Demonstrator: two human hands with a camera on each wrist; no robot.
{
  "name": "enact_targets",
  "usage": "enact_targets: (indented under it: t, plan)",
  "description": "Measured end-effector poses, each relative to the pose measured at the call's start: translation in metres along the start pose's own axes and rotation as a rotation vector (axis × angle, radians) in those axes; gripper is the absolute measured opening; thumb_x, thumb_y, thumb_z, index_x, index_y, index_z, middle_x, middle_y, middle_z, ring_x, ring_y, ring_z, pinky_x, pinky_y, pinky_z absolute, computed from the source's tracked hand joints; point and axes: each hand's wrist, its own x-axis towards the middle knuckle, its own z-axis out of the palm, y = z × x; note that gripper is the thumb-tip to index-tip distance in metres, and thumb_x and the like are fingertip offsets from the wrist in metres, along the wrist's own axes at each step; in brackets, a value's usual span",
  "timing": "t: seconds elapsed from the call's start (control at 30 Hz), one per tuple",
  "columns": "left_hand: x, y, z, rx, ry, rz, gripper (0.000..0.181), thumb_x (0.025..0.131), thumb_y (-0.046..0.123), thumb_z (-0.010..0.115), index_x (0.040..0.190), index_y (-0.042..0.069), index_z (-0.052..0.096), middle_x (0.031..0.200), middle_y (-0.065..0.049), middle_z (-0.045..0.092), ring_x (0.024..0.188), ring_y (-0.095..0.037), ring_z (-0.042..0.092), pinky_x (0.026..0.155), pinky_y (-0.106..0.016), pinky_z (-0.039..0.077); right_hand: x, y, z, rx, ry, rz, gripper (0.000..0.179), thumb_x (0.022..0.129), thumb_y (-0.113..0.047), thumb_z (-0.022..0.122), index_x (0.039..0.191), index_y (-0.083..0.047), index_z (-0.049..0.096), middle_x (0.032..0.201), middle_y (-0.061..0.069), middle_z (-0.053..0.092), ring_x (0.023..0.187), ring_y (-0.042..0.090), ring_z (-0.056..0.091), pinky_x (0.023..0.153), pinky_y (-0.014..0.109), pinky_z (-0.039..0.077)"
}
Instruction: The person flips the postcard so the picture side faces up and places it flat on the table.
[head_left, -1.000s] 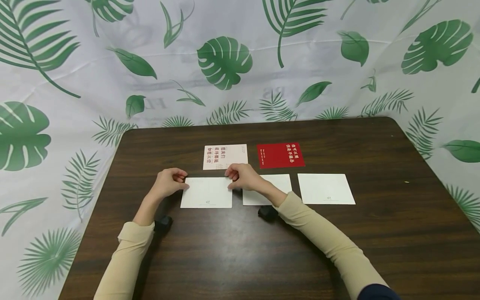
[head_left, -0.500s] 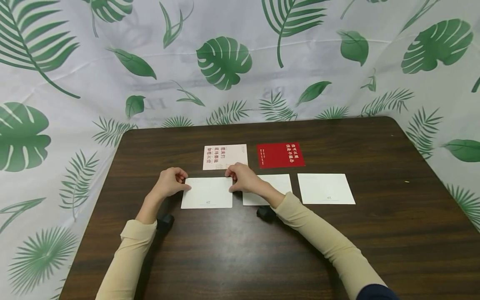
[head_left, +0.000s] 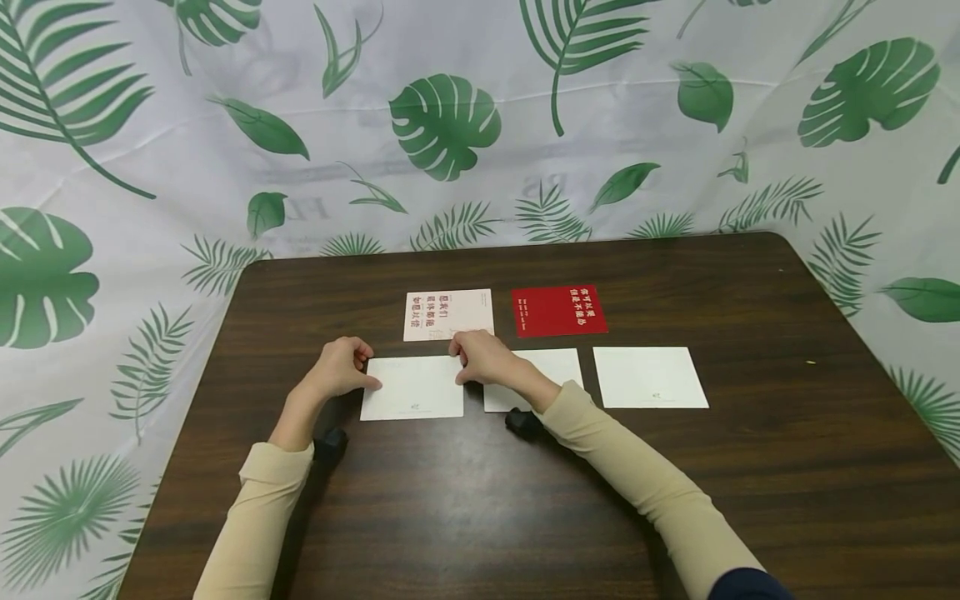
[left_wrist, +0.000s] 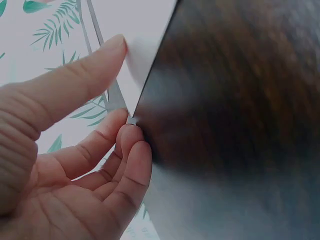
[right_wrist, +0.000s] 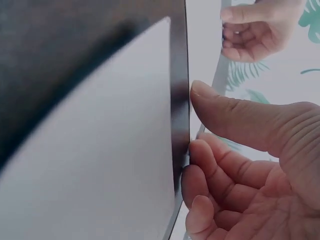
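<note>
A white postcard [head_left: 412, 389] with a small printed mark near its front edge lies on the brown table, leftmost in the front row. My left hand [head_left: 339, 367] holds its left edge, thumb on the card's face and fingers curled by the far corner, as the left wrist view shows. At its right edge my right hand [head_left: 483, 358] holds the card between thumb and curled fingers. The right hand and wrist partly cover a second white postcard [head_left: 551, 371] in the middle. Both hands also appear in the right wrist view, the left hand [right_wrist: 260, 30] farther off.
Farthest right in the front row lies a third white postcard [head_left: 650, 377]. Behind are a pale postcard [head_left: 468, 308] with red characters and a red postcard [head_left: 551, 312] with lettering. A leaf-patterned cloth [head_left: 322, 192] hangs beyond the table [head_left: 450, 517].
The left thumb has slid a little to the right onto the leftmost postcard. That card has shifted very slightly nearer, and the right hand stays at its right edge.
</note>
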Motion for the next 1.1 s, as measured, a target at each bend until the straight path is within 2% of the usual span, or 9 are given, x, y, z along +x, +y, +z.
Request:
enact_targets:
  t: [0.27,0.6,0.73,0.93,1.1]
  plan:
    - [-0.0002,-0.0015,0.0010,0.012,-0.014,0.022,0.039,0.064,0.005,0.084,0.091,-0.008,0.058,0.082,-0.014,0.054,0.074,-0.024,0.049,0.067,-0.033,0.043,0.0011,-0.0025,-0.0018,-0.061,0.009,-0.014,0.031,0.067,-0.009,0.083,0.090,-0.002,0.063,0.078,0.005,0.058,0.075,0.018,0.050,0.069,0.030,0.044]
    - [0.0006,-0.0021,-0.0019,0.018,-0.058,0.024,0.040,0.066,0.006,0.082,0.091,-0.005,0.052,0.083,-0.013,0.051,0.076,-0.025,0.048,0.068,-0.034,0.041,0.0004,-0.0035,-0.0007,-0.097,-0.004,-0.018,0.032,0.070,-0.012,0.082,0.092,-0.003,0.063,0.089,0.007,0.055,0.083,0.020,0.048,0.073,0.032,0.044]
    - [-0.0002,-0.0020,-0.0015,0.011,-0.061,0.025,0.040,0.067,0.005,0.082,0.091,-0.004,0.052,0.083,-0.012,0.050,0.076,-0.024,0.047,0.067,-0.034,0.040,-0.0002,-0.0023,-0.0008,-0.091,0.009,-0.041,0.032,0.068,-0.010,0.083,0.091,-0.002,0.062,0.087,0.006,0.055,0.082,0.020,0.049,0.073,0.032,0.044]
    - [-0.0009,-0.0022,-0.0007,-0.013,-0.070,0.017,0.045,0.069,0.004,0.081,0.102,-0.008,0.053,0.087,-0.014,0.050,0.077,-0.025,0.046,0.069,-0.035,0.041,0.0003,-0.0007,-0.0019,-0.067,0.007,-0.049,0.034,0.066,-0.009,0.083,0.090,-0.003,0.061,0.084,0.005,0.054,0.081,0.018,0.048,0.072,0.030,0.043]
    - [-0.0025,-0.0021,0.0009,-0.027,-0.070,0.024,0.040,0.070,0.002,0.079,0.099,-0.007,0.053,0.085,-0.014,0.051,0.076,-0.024,0.046,0.067,-0.034,0.040,0.0013,0.0006,-0.0020,-0.039,0.002,-0.044,0.035,0.066,-0.008,0.083,0.091,-0.002,0.059,0.084,0.005,0.052,0.081,0.018,0.047,0.071,0.029,0.041]
